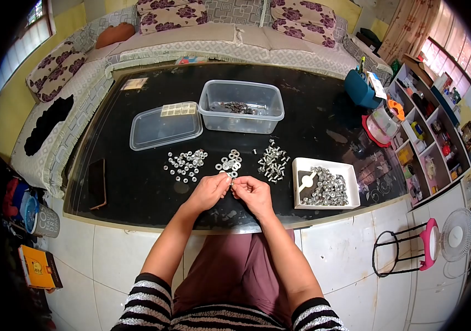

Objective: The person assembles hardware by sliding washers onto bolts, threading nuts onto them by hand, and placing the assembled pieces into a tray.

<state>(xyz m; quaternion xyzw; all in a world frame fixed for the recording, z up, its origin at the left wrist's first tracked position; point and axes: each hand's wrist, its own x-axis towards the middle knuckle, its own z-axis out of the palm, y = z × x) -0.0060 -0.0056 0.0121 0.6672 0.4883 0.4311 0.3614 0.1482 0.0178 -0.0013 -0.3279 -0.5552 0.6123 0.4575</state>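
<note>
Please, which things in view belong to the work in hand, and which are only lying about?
Seemingly for the work: nut-like pieces, washers, bolts, white box with metal parts.

Apparently unrelated: phone, black cloth, stool, fan.

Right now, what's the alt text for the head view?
The left hand and right hand meet over a black table, pinching a piece too small to identify. Beyond lie separate piles of nut-like pieces, washers and bolts; to the right, a white box holds metal parts.
</note>
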